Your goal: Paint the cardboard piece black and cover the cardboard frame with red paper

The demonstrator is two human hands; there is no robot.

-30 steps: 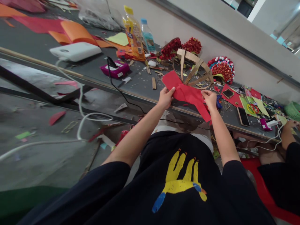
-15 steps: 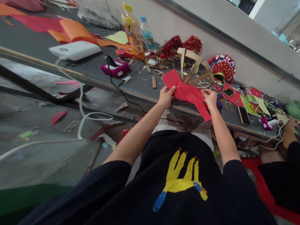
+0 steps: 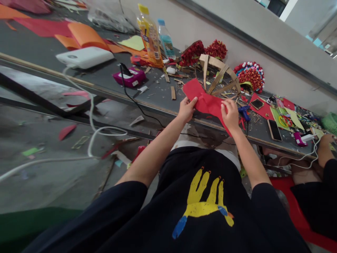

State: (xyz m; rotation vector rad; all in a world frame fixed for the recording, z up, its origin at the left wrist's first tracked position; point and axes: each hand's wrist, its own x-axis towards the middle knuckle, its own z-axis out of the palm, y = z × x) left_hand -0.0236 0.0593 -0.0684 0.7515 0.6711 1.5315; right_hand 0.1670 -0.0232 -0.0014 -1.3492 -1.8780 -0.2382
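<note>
A long piece of red paper [image 3: 194,88], bent and creased along its length, stretches between my hands over the table's front edge. My left hand [image 3: 186,109] is closed on its lower edge, thumb on top. At the paper's right part, my right hand [image 3: 229,113] has its fingers bent together on it, and the strip's end hangs below that hand. Just behind the paper stands a half-round frame of cardboard strips [image 3: 222,70]. To the right of my right hand lies a blue glue gun [image 3: 244,112].
Left on the table are a white power bank [image 3: 84,58], a purple socket box [image 3: 129,76] and two bottles, one orange [image 3: 150,38]. Red decorated pieces [image 3: 249,75] lean by the wall. A phone [image 3: 274,130] lies rightward, near another person's hand [image 3: 325,140].
My right hand has shifted left along the red paper, and its fingers are more curled. The blue glue gun shows more fully now. My left hand stays where it was.
</note>
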